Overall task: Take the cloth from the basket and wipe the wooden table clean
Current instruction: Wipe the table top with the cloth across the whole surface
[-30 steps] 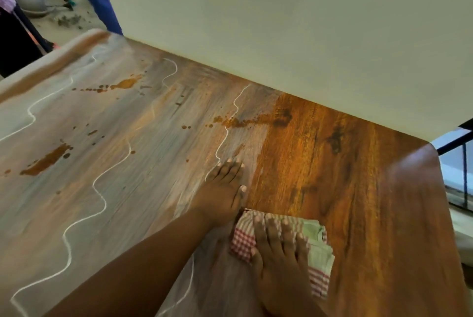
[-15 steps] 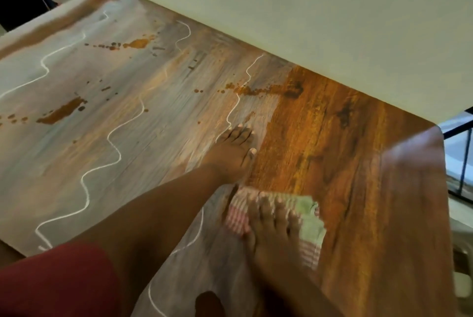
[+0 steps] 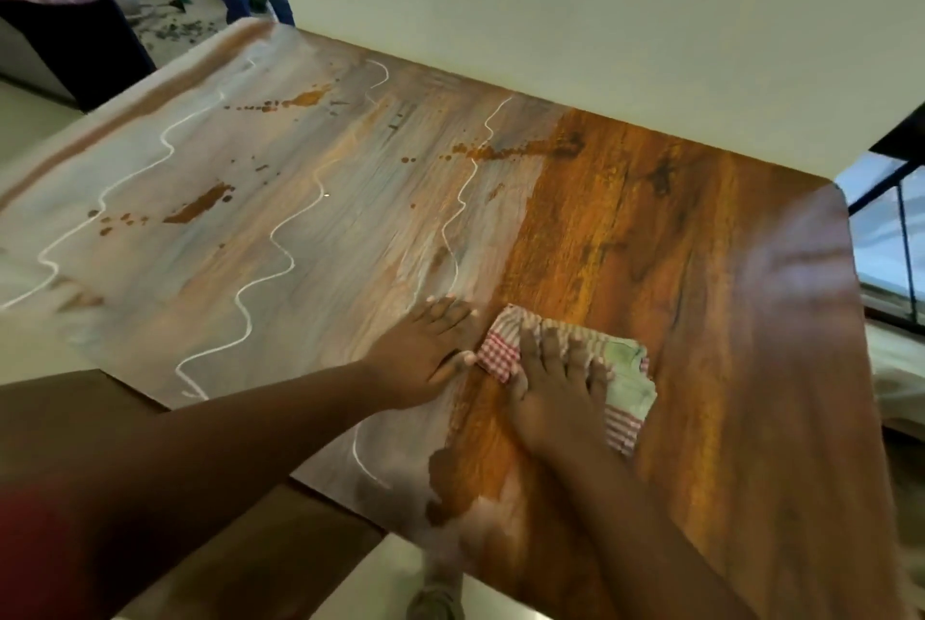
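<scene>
The cloth (image 3: pixel 625 369), a folded one with red checks and a pale green part, lies flat on the wooden worktop (image 3: pixel 726 294), near the front edge and a little right of the middle. Its long side runs from left to right across the worktop. The right hand (image 3: pixel 555 384) lies on top of it with the fingers straight and spread, the palm pressing down; it does not curl round the cloth, it only pushes it flat against the wood.

The left hand (image 3: pixel 425 349) rests flat on the worktop just beside the left end of the cloth, fingers straight and close together, the thumb almost touching the checked edge. It holds nothing and seems to serve as a support.

To the right of the cloth and behind it the wood shows a warm orange-brown colour. To the left of both hands the surface looks pale and dusty, with white wavy lines (image 3: pixel 280 239) and brown stains (image 3: pixel 200 204) on it. So the dirty part lies to the left of the cloth and farther from the person, and the border between the two parts runs close to the left hand. I judge that the next strokes must go leftward, and the left hand stands in that path.
</scene>
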